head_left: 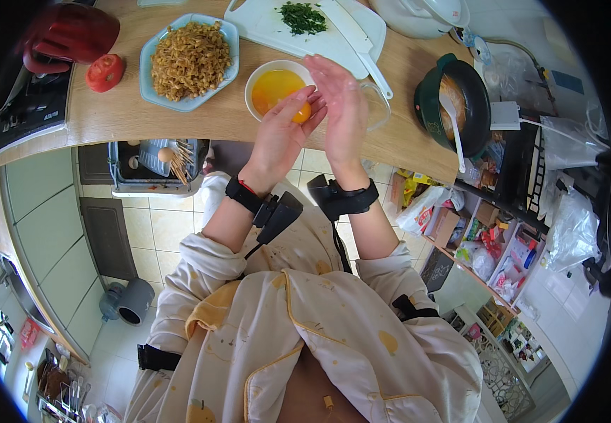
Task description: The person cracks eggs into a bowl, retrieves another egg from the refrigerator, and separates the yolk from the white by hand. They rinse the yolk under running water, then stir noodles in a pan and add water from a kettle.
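Over the right edge of a white bowl [269, 73], my left hand [281, 137] is cupped palm up with a round orange egg yolk [301, 113] resting in its fingers. Yellow-orange raw egg [272, 86] lies in the bowl. Close beside it, my right hand [344, 113] is held with fingers stretched out and pressed near one another, its edge touching or nearly touching the left fingertips. I see nothing in it. Partly behind the right hand stands a clear glass bowl [383, 106].
A pale blue dish [149, 70] of brown crumbly food and a tomato [105, 72] sit left. Behind is a white cutting board [260, 25] with chopped greens [302, 17] and a knife [358, 42]. A dark green pot [429, 95] with a white spoon [453, 123] stands right.
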Demonstrator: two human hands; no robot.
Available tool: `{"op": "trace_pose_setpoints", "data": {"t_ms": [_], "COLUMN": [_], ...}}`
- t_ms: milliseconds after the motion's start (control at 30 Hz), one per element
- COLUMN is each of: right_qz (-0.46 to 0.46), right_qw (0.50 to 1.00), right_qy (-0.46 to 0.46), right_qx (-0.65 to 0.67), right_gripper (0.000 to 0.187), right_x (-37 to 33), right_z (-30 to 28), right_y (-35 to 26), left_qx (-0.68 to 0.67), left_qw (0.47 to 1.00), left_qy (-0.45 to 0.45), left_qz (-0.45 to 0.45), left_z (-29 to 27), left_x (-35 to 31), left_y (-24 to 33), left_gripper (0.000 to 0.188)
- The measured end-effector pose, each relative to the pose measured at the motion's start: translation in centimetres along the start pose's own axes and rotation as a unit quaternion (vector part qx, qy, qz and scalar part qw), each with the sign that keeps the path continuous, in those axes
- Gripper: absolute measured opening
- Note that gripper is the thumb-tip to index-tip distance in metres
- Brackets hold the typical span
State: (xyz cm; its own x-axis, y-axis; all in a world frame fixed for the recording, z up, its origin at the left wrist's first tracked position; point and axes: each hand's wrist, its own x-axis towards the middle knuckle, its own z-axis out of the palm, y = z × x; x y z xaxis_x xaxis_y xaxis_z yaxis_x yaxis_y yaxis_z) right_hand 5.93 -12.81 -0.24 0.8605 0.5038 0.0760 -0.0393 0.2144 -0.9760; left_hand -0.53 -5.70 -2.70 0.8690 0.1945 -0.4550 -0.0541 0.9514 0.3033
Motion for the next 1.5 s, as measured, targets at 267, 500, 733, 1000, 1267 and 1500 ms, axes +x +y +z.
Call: {"op": "trace_pose_setpoints", "data": {"t_ms": [267,500,733,1000,1267,1500], "right_qz": [0.005,0.015,-0.166,-0.109,-0.097,-0.097], "right_qw": [0.998,0.995,0.853,0.889,0.907,0.901], "right_qy": [0.04,0.057,-0.155,-0.127,-0.118,-0.127], "right_qx": [-0.042,-0.079,-0.469,-0.425,-0.393,-0.404], "right_gripper": [0.046,0.037,0.027,0.026,0.028,0.023], "right_x": [-0.5,-1.0,-0.7,-0.6,-0.6,-0.6], "right_z": [-1.7,-1.9,-3.3,-3.7,-3.8,-3.9], "right_y": [-0.5,-0.4,-0.7,0.0,0.1,0.3], "left_qx": [-0.032,-0.019,-0.003,0.024,0.019,-0.002], "left_qw": [0.999,0.999,0.997,0.997,0.999,1.0], "left_qy": [-0.014,-0.014,-0.049,-0.048,-0.021,0.008], "left_qz": [-0.011,-0.033,-0.067,-0.063,-0.035,-0.014], "left_z": [0.0,0.6,0.3,-0.5,-0.5,-0.7], "left_x": [-0.1,-0.3,-0.6,-0.4,-0.2,0.0], "left_y": [-1.1,-1.0,0.0,-0.4,-0.6,-0.7], "left_gripper": [0.035,0.051,0.065,0.044,0.031,0.029]}}
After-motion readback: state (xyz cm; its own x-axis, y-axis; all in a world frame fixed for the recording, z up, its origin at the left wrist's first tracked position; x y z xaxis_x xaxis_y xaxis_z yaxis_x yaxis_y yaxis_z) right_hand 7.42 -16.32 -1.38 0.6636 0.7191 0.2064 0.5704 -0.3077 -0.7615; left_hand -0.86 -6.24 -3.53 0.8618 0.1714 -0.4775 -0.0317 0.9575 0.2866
